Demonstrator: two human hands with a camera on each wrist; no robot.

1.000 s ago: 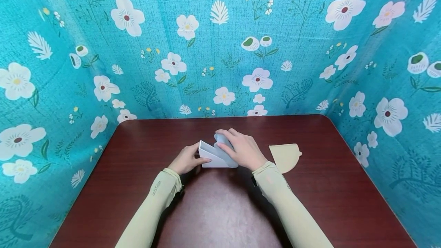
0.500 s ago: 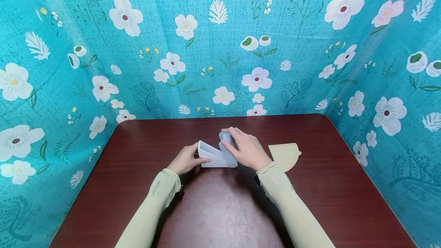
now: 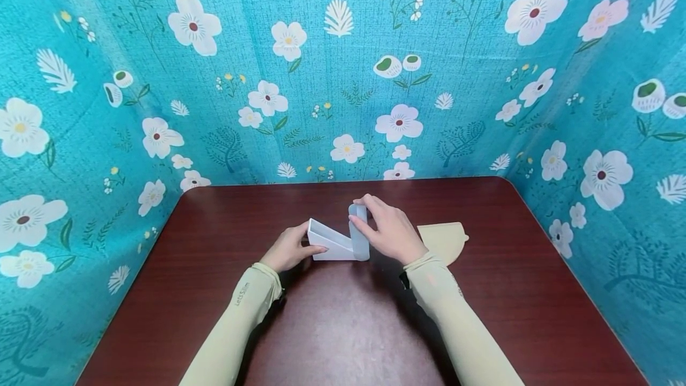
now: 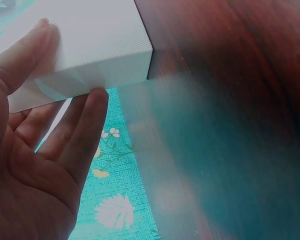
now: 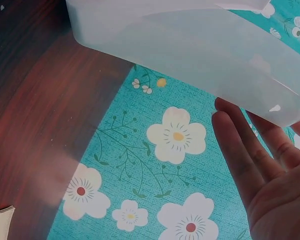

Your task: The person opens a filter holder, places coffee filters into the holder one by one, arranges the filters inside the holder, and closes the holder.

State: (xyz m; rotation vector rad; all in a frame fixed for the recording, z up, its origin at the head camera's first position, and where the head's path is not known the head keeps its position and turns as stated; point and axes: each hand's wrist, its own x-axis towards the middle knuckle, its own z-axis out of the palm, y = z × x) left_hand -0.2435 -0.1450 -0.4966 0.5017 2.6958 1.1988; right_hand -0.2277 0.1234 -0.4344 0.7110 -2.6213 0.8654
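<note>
A white box with a slanted top (image 3: 333, 247) stands on the table, its left end held between the thumb and fingers of my left hand (image 3: 289, 249). In the left wrist view the thumb lies on the face of the white box (image 4: 100, 35), fingertips at its edge. A translucent bluish lid (image 3: 359, 234) stands upright at the box's right end, swung away from the slanted opening. My right hand (image 3: 392, 231) pinches the lid's upper part. The right wrist view shows the translucent lid (image 5: 190, 50) above the fingers of my right hand (image 5: 270, 175).
A cream, quarter-round flat piece with a small tab (image 3: 445, 242) lies on the dark red table (image 3: 332, 326), right of my right hand. A turquoise flowered cloth (image 3: 321, 76) hangs behind the table and on both sides.
My right hand has moved to the right, tilting the lid from leaning over the box to upright. My left hand and the box have stayed in about the same place.
</note>
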